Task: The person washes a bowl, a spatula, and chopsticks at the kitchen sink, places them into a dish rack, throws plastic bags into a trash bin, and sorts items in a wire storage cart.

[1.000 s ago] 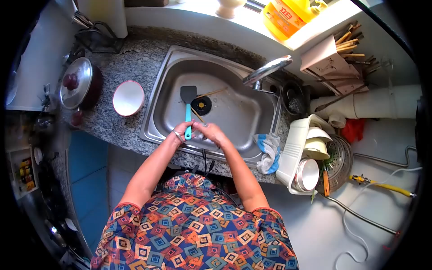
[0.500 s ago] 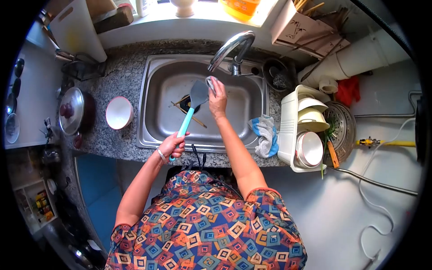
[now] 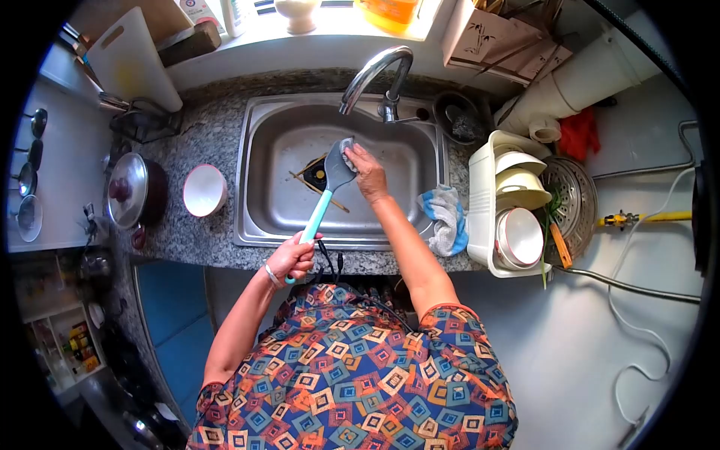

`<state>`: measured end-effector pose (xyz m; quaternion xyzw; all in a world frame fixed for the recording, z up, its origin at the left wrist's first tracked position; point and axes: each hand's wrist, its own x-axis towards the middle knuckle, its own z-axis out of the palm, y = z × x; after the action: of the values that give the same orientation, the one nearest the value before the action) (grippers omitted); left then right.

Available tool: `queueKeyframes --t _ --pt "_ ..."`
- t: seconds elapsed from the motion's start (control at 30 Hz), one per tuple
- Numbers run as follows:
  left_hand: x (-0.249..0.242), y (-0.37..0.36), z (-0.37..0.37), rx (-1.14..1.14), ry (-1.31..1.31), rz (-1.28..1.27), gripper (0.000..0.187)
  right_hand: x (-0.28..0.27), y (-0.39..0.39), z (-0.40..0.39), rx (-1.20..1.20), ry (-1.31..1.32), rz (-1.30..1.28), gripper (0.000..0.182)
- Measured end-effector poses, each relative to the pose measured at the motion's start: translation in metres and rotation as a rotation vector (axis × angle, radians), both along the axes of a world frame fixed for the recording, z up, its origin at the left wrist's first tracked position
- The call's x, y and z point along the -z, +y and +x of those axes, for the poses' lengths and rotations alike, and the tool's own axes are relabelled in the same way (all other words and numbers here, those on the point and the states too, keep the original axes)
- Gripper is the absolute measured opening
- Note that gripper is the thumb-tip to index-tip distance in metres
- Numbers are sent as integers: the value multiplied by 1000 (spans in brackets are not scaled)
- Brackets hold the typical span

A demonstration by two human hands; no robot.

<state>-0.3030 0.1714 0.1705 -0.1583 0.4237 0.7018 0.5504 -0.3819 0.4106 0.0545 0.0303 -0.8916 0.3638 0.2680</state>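
Note:
A spatula (image 3: 316,215) with a mint-green handle and a grey head is held over the sink (image 3: 281,214). My left hand (image 3: 291,256) is closed round the lower part of its handle, at the sink's front edge. With bent fingers, my right hand (image 3: 366,172) presses a small greyish scrubbing pad (image 3: 347,152) against the right side of the spatula head. Below, chopsticks (image 3: 337,201) lie around the dark drain (image 3: 319,175) on the sink floor.
The faucet (image 3: 390,90) arches over the sink's back. Left stand a white bowl (image 3: 205,190) and a lidded pot (image 3: 129,189). Right are a crumpled cloth (image 3: 445,217), a dish rack (image 3: 481,217) with bowls, and a black bowl (image 3: 456,120) holding a scourer.
My right hand and the pad now lie against the spatula head, where the pad was beside it before. The whole view has shifted slightly.

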Motion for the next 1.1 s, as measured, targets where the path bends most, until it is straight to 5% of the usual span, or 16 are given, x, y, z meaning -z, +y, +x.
queueKeyframes --t 0.17,0.37,0.63,0.77,0.9,1.0,1.1 --pt "0 -4 -13 -3 23 25 19 -19 -36 26 -159 -31 -107 31" --pt "-1 0 -11 -21 -22 76 23 -13 15 -6 -5 52 209 31" --pt "-14 -5 -25 7 50 34 22 -35 -32 15 -172 -26 -54 39" --pt "-17 -5 -25 20 22 59 23 -27 8 -13 -14 65 160 34" --pt "-17 -2 -18 8 11 82 23 -25 12 -17 94 6 38 33" --pt "-13 1 -22 26 50 35 23 -29 -13 4 -75 76 147 33" --pt "-16 -1 -21 67 68 -17 22 -37 -33 12 -157 -22 -60 34"
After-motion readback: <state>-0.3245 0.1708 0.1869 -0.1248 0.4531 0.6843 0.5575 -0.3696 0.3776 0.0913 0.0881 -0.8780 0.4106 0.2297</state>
